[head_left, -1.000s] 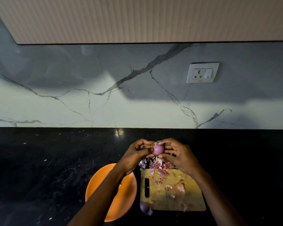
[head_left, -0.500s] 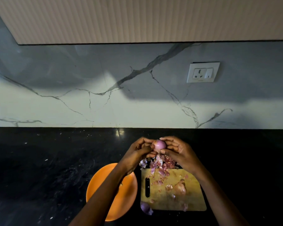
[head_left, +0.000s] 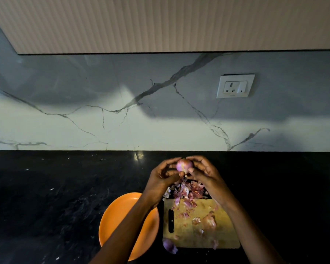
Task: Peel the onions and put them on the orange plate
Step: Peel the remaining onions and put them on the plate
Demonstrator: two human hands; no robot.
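A small pink peeled onion (head_left: 184, 165) is held above the black counter between both hands. My left hand (head_left: 163, 178) curls round its left side, and my right hand (head_left: 204, 173) pinches its right side and bottom with fingertips and thumb. An orange plate (head_left: 114, 218) lies below, partly under my left forearm. A wooden cutting board (head_left: 200, 233) sits to its right, with an unpeeled onion (head_left: 209, 221) on it. Another purple onion (head_left: 169, 245) lies at the board's lower left corner.
A heap of pink onion skins (head_left: 187, 191) covers the board's far edge. The board has a dark handle slot (head_left: 171, 221). A marble backsplash with a white wall socket (head_left: 235, 85) rises behind the black counter (head_left: 55, 197).
Both hands have lifted the onion a little higher and farther from the board, turning it between the fingers. Plate, board and other onions stay where they were.
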